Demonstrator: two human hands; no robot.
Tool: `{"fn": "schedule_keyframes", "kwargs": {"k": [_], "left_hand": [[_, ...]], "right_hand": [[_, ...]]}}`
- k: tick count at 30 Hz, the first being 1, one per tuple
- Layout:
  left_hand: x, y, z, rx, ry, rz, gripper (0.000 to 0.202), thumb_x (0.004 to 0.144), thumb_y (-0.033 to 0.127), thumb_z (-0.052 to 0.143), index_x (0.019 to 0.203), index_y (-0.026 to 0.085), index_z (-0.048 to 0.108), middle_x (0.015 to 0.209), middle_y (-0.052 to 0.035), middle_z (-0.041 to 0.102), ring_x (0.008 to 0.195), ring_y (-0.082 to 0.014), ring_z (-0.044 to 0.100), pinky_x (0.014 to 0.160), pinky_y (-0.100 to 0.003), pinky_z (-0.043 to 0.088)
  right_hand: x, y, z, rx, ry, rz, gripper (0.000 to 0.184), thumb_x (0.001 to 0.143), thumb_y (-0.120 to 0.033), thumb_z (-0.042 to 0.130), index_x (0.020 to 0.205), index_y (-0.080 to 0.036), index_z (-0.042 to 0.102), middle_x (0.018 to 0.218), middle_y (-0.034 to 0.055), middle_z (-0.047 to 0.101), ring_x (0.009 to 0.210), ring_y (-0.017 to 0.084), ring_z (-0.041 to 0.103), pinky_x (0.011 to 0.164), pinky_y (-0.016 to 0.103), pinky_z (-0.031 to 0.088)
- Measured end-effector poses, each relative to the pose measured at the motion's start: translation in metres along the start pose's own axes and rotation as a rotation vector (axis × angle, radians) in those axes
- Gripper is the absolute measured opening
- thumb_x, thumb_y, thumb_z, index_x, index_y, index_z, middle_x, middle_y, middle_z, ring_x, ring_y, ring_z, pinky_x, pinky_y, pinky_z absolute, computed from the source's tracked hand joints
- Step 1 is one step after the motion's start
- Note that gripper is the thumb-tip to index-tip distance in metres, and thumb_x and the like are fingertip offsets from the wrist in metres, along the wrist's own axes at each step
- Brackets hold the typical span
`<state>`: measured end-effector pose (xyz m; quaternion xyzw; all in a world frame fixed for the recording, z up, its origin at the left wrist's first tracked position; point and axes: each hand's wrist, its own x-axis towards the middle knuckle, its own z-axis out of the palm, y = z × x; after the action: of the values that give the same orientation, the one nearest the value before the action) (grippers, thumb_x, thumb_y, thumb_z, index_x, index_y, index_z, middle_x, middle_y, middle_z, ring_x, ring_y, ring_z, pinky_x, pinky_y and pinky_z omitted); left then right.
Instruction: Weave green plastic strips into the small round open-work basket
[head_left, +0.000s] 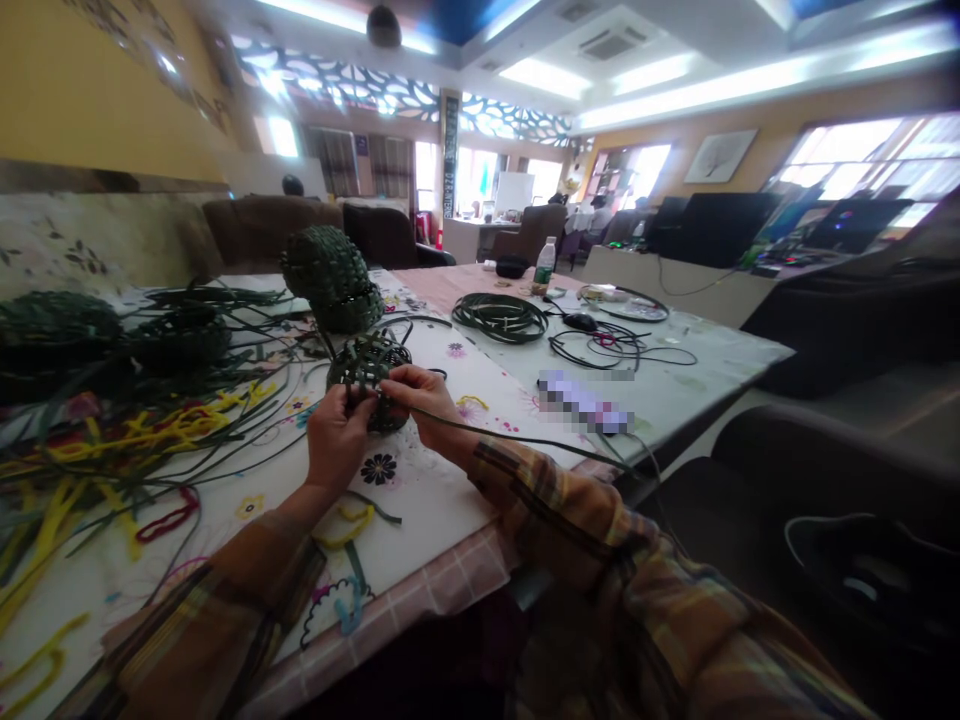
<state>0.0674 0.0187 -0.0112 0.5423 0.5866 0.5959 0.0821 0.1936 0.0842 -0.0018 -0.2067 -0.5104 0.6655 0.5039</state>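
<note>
A small, dark green woven basket [370, 357] with open latticed sides is held up over the table between my hands. My left hand [339, 432] pinches its near side, thumb against the weave. At its right side, the fingers of my right hand [427, 400] are closed on a long green weaving strip [525, 434], which trails right past my sleeve. Just behind stands a larger woven green piece [327, 268], rounded on top. What lies right between my fingertips is too small to make out.
Loose green and yellow strips [187, 430] and more woven pieces [56, 325] cover the table's left side. A coil of green strip [500, 317], a bottle [544, 266], a computer mouse [580, 321] and a partly blurred phone-like object [585, 402] lie to the right. A dark chair [787, 480] stands beside the table.
</note>
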Motion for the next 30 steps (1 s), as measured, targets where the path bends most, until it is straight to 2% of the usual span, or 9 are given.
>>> {"fn": "schedule_keyframes", "kwargs": {"k": [6,12,14,17,20,22,24,27,30], "left_hand": [[0.011,0.000,0.004,-0.135,0.078,-0.164,0.026,0.073,0.038,0.067,0.089,0.017,0.067,0.081,-0.0026,0.068,0.072,-0.0173,0.064,0.070,-0.030,0.055],[0.016,0.006,0.004,-0.055,0.149,-0.239,0.022,0.075,0.034,0.065,0.089,0.017,0.067,0.079,-0.0027,0.067,0.068,-0.0171,0.063,0.065,-0.029,0.055],[0.015,0.008,0.003,0.003,0.115,-0.211,0.022,0.076,0.034,0.063,0.090,0.018,0.068,0.080,-0.0038,0.069,0.070,-0.0181,0.064,0.066,-0.029,0.054],[0.015,0.012,-0.004,0.104,-0.004,-0.149,0.023,0.075,0.036,0.063,0.089,0.018,0.070,0.081,-0.0046,0.071,0.072,-0.0189,0.065,0.066,-0.028,0.051],[0.019,0.015,-0.015,0.116,-0.120,-0.191,0.025,0.071,0.039,0.066,0.085,0.018,0.070,0.071,-0.0018,0.068,0.059,-0.0168,0.061,0.059,-0.028,0.048],[0.022,0.014,-0.022,0.083,-0.167,-0.236,0.028,0.068,0.043,0.069,0.081,0.019,0.068,0.067,-0.0002,0.067,0.053,-0.0157,0.059,0.056,-0.027,0.047],[0.025,0.011,-0.027,0.041,-0.182,-0.254,0.031,0.064,0.046,0.072,0.079,0.019,0.068,0.067,0.0002,0.067,0.052,-0.0156,0.060,0.054,-0.027,0.048],[0.025,0.005,-0.029,-0.042,-0.167,-0.252,0.038,0.061,0.051,0.075,0.079,0.019,0.066,0.068,0.0000,0.068,0.054,-0.0162,0.061,0.055,-0.028,0.052],[0.023,0.001,-0.029,-0.072,-0.188,-0.226,0.044,0.061,0.055,0.079,0.083,0.019,0.066,0.066,-0.0005,0.067,0.056,-0.0168,0.061,0.056,-0.029,0.052]], "right_hand": [[-0.007,0.002,0.001,0.157,0.046,0.087,0.032,0.063,-0.032,0.086,0.076,-0.018,0.060,0.060,-0.0075,0.059,0.047,0.005,0.051,0.045,0.019,0.036],[-0.015,0.014,0.005,0.155,-0.016,0.075,0.033,0.064,-0.038,0.086,0.079,-0.019,0.064,0.066,-0.0061,0.062,0.049,0.006,0.051,0.050,0.021,0.042],[-0.016,0.014,0.005,-0.006,-0.027,-0.032,0.027,0.071,-0.040,0.081,0.080,-0.020,0.066,0.068,-0.0049,0.063,0.053,0.008,0.053,0.053,0.022,0.043],[-0.016,0.005,0.002,-0.448,-0.043,-0.341,0.014,0.082,-0.034,0.074,0.083,-0.020,0.071,0.075,-0.0008,0.068,0.069,0.012,0.060,0.068,0.024,0.049],[-0.016,-0.010,-0.005,-0.897,0.038,-0.536,0.013,0.093,-0.029,0.065,0.094,-0.021,0.075,0.092,0.0038,0.075,0.081,0.013,0.065,0.078,0.024,0.048],[-0.016,-0.017,-0.010,-1.121,0.101,-0.521,0.016,0.098,-0.030,0.060,0.098,-0.022,0.074,0.096,0.0042,0.076,0.079,0.013,0.065,0.074,0.024,0.044],[-0.016,-0.020,-0.015,-1.246,0.100,-0.458,0.018,0.099,-0.032,0.059,0.092,-0.022,0.072,0.085,0.0023,0.074,0.072,0.013,0.062,0.069,0.024,0.039],[-0.014,-0.018,-0.022,-1.215,0.031,-0.420,0.023,0.098,-0.031,0.059,0.079,-0.021,0.065,0.069,-0.0006,0.064,0.065,0.013,0.055,0.065,0.024,0.034],[-0.015,-0.012,-0.028,-1.112,-0.018,-0.447,0.023,0.097,-0.030,0.059,0.075,-0.021,0.060,0.069,-0.0010,0.061,0.065,0.012,0.051,0.066,0.024,0.033]]}}
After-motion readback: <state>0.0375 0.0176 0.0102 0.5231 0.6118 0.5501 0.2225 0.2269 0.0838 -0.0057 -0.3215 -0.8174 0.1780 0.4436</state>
